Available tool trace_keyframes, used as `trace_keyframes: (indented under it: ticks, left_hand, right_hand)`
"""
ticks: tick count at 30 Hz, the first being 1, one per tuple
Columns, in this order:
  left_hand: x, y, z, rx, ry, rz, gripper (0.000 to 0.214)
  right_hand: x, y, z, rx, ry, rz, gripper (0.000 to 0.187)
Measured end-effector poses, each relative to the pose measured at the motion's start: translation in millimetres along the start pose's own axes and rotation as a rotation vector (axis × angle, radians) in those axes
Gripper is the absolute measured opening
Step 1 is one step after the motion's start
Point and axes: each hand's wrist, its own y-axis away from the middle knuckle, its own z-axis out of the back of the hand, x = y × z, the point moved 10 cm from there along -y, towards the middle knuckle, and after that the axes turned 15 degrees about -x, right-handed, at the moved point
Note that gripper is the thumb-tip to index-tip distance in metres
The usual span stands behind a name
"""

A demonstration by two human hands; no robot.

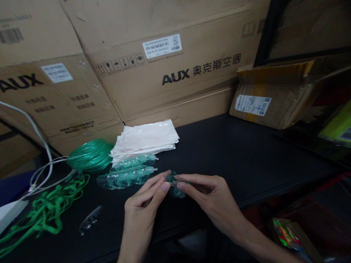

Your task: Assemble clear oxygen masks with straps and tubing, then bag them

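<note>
White rubber-sheathed cable (37, 128): curves down the far left side and runs toward the green tubing.

Green flat elastic straps (46, 210): lie in a loose tangle at the left end of a matte black tabletop (233, 153).

Clear curved plastic strip (90, 219): rests alone on the tabletop, left of the hands and apart from them.

Coiled green translucent tubing (90, 155): sits in a bundle, just left of the masks and paper pouches.

Two clear plastic masks with green fittings (127, 175): lie side by side, their long axes roughly parallel and their fittings pointing right.

White paper pouches (145, 138): form a loose stack, just behind the masks.

Left hand (144, 199): comes up from the lower edge, its fingers closed narrowly on the held part from the left.

Small green translucent plastic part (175, 188): is held above the tabletop between both hands, to the right of the masks. The fingers hide much of it, so its long axis cannot be told.

Right hand (211, 197): reaches in from the lower right, pinching the same part narrowly. It covers the part about as closely as the left hand does.

Brown cardboard cartons printed AUX (175, 91): stand behind the tabletop.

Taped cardboard parcel (270, 106): leans at the right, behind the tabletop.
</note>
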Motion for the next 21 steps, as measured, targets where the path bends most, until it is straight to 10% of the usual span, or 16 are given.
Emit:
trace_keyframes:
  ticks: [16, 21]
  left_hand:
    - [-17.1, 8.0, 10.7, -0.121, -0.092, -0.153, 0.015]
    - [-20.6, 7.8, 10.9, -0.114, -0.099, -0.169, 0.016]
  right_hand:
    - [51.4, 27.6, -1.9, -0.112, 0.141, 0.661, 0.046]
    - [48.8, 25.9, -2.1, -0.062, 0.112, 0.644, 0.041]
